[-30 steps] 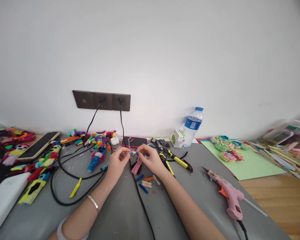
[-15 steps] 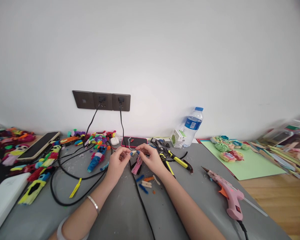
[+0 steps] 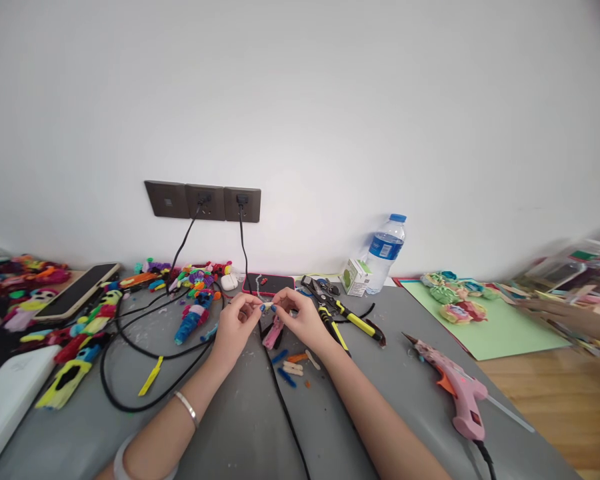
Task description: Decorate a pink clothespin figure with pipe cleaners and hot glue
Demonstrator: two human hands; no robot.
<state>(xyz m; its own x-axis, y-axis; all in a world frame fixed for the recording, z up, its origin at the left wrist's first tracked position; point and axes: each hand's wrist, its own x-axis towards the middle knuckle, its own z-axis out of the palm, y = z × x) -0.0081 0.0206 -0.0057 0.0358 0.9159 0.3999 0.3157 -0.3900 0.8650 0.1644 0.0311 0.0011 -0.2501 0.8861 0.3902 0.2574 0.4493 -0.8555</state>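
left hand (image 3: 234,325): fingers pinch small pale piece (image 3: 267,305) | right hand (image 3: 303,317): fingers pinch its other end | piece: held above grey surface (image 3: 240,427), pink figure (image 3: 273,331) just below

Bright, even daylight washes the white wall (image 3: 330,100) with only faint shadows, while wide-angle distortion bends the worktop (image 3: 250,427) edges and blur smears the far right side

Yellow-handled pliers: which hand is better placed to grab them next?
Right, probably. The right hand sits just beside the yellow-handled pliers; the left hand is farther off, across the small piece both hands pinch.
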